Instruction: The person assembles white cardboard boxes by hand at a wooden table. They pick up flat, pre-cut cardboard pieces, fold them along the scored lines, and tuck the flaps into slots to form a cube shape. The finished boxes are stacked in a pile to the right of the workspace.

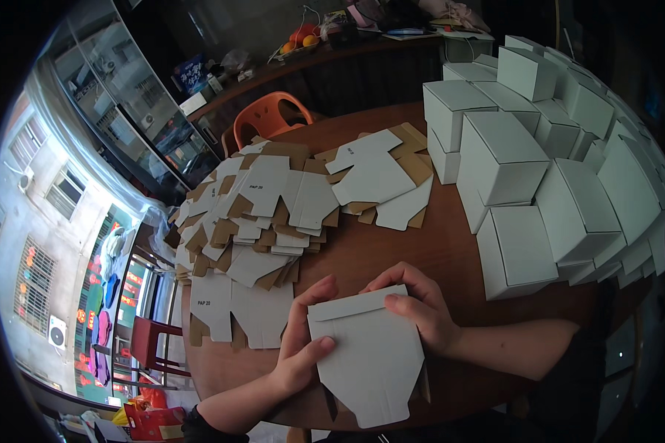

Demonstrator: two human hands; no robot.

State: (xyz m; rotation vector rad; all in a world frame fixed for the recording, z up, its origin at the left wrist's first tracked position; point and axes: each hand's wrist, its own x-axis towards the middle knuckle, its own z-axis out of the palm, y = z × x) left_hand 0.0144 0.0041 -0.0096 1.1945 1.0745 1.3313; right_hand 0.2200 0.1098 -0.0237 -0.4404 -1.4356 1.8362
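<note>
A white cardboard box blank (368, 347), partly folded, is held up near the front edge of the table. My left hand (303, 340) grips its left side, thumb on the white face and fingers behind. At the upper right corner, my right hand (421, 310) pinches the narrow top flap (358, 303) with the thumb in front. A tapered flap hangs from the blank's lower end, and bits of side flaps show at both lower sides. Just left of my left hand lies a flat white blank (255, 314) with brown edges.
A heap of flat blanks (251, 196), white and brown, covers the table's left, with more blanks (377, 173) beside it. Finished white boxes (502, 159) are stacked high on the right. Beyond the brown table (369, 258) stand an orange chair (272, 117) and a cluttered sideboard (318, 63).
</note>
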